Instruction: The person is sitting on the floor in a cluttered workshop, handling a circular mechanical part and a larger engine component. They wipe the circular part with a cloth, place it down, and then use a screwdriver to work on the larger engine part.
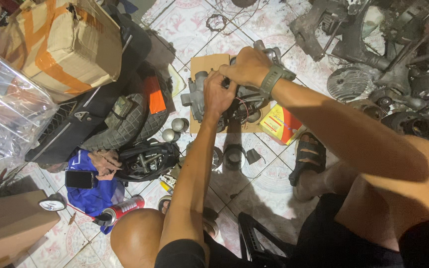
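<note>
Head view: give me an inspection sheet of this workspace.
Surface: patterned tile floor, with cardboard sheet under the work.
Job's things: grey metal engine part, on the cardboard.
Clutter: red spray can, blue cloth, phone, yellow box, taped carton.
Hands: left hand and right hand both grip the part; watch on the right wrist.
Cables: thin wires at the part.
Surroundings: engine parts pile, black sandal.

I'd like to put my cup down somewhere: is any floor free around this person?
Bare tile lies between the round parts and the sandalled foot. Another free patch is beyond the metal assembly both hands grip. Crowded: left by the seat, right by engine parts.
</note>
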